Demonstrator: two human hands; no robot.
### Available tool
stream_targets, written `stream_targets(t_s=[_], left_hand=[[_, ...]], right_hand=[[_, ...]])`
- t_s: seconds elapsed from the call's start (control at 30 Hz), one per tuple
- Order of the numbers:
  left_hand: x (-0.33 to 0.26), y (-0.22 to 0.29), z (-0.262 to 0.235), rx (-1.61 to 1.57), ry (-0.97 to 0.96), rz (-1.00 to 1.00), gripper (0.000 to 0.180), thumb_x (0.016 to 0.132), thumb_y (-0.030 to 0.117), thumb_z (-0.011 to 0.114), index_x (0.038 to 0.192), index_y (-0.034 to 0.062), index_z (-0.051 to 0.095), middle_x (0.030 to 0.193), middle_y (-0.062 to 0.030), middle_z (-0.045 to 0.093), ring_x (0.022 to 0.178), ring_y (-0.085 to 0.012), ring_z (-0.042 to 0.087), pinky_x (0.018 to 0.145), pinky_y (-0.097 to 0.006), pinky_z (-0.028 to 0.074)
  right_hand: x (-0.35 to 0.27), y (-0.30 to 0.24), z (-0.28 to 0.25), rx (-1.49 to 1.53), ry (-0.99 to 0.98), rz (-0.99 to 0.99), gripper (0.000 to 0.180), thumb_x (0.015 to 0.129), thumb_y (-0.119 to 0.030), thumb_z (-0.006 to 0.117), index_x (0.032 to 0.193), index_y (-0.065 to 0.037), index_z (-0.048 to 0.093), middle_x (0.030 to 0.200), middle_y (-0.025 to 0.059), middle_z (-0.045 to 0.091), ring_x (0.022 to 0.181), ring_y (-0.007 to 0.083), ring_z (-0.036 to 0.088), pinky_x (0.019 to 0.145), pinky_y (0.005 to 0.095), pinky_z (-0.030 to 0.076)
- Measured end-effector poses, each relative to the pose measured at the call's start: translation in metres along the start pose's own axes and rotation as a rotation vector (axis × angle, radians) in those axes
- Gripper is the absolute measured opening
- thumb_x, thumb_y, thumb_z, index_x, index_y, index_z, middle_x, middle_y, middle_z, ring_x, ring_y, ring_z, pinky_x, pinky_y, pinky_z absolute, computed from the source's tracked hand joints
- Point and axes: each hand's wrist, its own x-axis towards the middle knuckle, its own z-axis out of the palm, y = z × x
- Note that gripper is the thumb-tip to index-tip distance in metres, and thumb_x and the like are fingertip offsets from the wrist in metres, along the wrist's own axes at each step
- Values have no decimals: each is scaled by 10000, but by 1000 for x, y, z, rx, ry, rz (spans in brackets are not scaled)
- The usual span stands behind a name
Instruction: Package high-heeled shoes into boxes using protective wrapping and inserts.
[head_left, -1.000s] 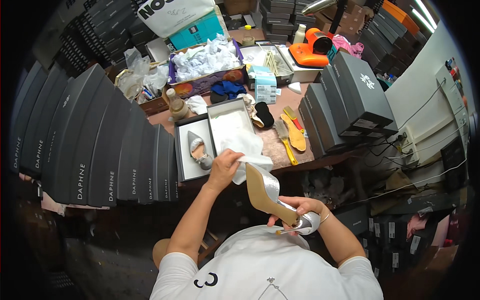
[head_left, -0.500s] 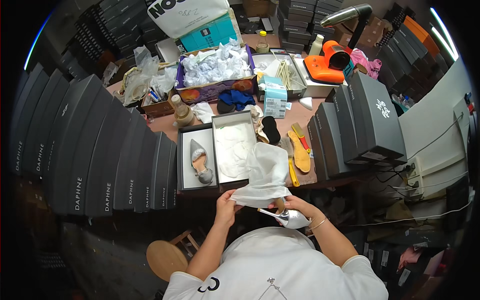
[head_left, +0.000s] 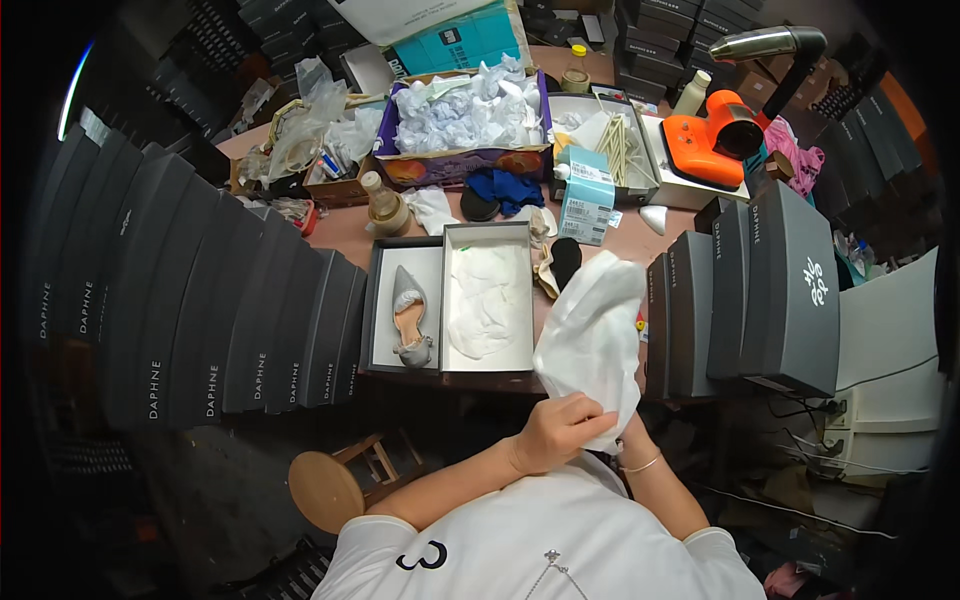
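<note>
The left hand (head_left: 565,432) has its fingers closed on the lower part of a thin, white, translucent wrapping (head_left: 592,335), which rises from the knuckles in front of the person's chest, its upper part showing against the front edge of the pinkish-topped desk (head_left: 342,228). The right hand (head_left: 634,440), with a slim bracelet at the wrist, is mostly hidden behind that wrapping, so whether its grip is tight or loose cannot be told, nor can the contents of the folds. Along the desk's front edge, left of the wrapping, two white-lined grey cardboard trays sit side by side: the left tray (head_left: 385,347) holds a pointed grey shoe (head_left: 409,312) with a tan insole, toe toward the far edge, and the right tray (head_left: 520,347) holds crumpled white tissue paper (head_left: 485,300). Behind the left tray stands a small glass bottle of brownish liquid (head_left: 385,208). Nearer the far edge is a purple cardboard box (head_left: 465,167) heaped with crumpled white paper (head_left: 465,112); toward the far right corner sits an orange device (head_left: 700,155). Dark grey shoe boxes (head_left: 790,295) line the right edge.
</note>
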Motion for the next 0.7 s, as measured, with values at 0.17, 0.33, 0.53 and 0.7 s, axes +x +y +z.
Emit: stream_targets(t_s=[0.17,0.33,0.53,0.7], left_hand=[[-3,-15,8,-100,-160,33,491,627,-59,656,1099,76,645,720,-44,511,582,-189,548,480,-288,451],[9,-20,-13,-294,-236,28,475,651,-69,659,1107,62,634,682,-62,482,549,-216,523,484,-321,431],[3,-46,-34,-358,-367,6,430,670,-57,664,1084,51,628,702,-69,499,591,-220,544,507,-314,441],[9,-40,-54,-438,-557,205,427,761,69,653,1179,45,568,771,-87,509,666,-261,569,595,-349,473]], right_hand=[[9,-50,6,233,-53,-22,454,969,-188,443,1389,-52,340,1331,106,468,1186,234,478,994,355,426],[20,-25,30,507,105,-168,434,959,-188,470,1364,-60,377,1285,105,495,1153,248,493,977,355,431],[39,-24,53,-396,341,-208,388,960,-207,476,1315,-52,442,1230,121,522,1102,239,515,951,346,435],[63,-43,60,-678,419,-228,388,951,-208,486,1301,-41,459,1228,136,523,1107,250,509,961,341,419]])
